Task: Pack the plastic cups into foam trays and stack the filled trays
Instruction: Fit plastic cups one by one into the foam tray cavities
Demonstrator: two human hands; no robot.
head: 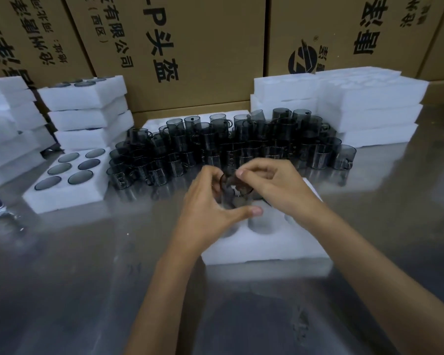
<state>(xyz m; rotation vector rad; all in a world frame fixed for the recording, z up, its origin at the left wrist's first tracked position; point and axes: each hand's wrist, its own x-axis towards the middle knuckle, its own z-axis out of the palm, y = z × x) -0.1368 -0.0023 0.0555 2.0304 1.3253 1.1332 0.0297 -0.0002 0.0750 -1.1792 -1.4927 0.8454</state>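
A white foam tray [267,248] lies on the steel table in front of me. Over its far half, both my hands hold one smoky transparent cup [235,192]. My left hand [210,208] wraps around its left side, thumb stretched below it. My right hand [269,184] pinches the cup's rim from the right. A crowd of the same dark cups [231,147] stands behind, several stacked on each other. A filled foam tray [67,179] with several cups sunk in its holes lies to the left.
A stack of filled trays [87,114] rises at the back left, with more foam [8,129] at the far left. Empty foam trays [356,108] are piled at the back right. Cardboard boxes [190,47] wall off the rear. Bare steel tabletop [75,278] lies near me.
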